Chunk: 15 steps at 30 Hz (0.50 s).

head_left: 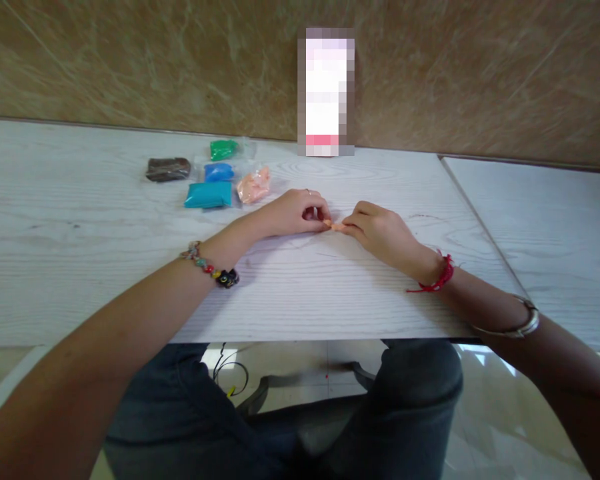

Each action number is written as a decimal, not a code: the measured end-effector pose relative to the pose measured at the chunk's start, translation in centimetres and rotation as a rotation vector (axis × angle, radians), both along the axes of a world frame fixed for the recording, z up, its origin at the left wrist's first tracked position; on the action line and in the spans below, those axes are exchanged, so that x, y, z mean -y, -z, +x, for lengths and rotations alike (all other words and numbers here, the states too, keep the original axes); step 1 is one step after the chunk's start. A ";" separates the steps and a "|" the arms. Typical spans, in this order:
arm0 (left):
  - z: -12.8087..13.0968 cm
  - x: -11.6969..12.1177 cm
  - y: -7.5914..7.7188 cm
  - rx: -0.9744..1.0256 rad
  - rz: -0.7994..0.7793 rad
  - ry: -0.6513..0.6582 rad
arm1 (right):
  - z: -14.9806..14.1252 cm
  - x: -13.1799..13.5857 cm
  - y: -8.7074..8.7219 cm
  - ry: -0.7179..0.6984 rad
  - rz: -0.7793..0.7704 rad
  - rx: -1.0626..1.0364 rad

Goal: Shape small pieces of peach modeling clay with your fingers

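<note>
A small strip of peach modelling clay (335, 227) stretches between my two hands, just above or on the white table. My left hand (303, 212) pinches its left end between thumb and fingertips, the other fingers curled. At the right end, the fingers of my right hand (377, 228) are closed on the same clay. Left of my hands lies an open-looking clear bag of peach clay (254, 185). Beside that bag are a teal packet (208, 195) and a blue packet (219, 173).
A green packet (223, 149) and a brown packet (169, 169) lie farther back on the white wood-grain table (105, 267). A blurred-out upright screen (325, 93) leans against the brown marbled wall (180, 67). A seam crosses the tabletop on the right.
</note>
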<state>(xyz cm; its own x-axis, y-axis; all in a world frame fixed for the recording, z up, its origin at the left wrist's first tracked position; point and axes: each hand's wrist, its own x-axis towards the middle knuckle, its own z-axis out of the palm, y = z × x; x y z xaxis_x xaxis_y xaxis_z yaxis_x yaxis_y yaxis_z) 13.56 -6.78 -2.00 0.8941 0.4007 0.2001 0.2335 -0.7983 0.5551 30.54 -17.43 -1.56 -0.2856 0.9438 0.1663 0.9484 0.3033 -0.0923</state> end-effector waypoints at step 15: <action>0.8 0.8 0.4 0.046 0.102 -0.022 | -0.3 -0.2 -0.1 0.032 -0.013 -0.095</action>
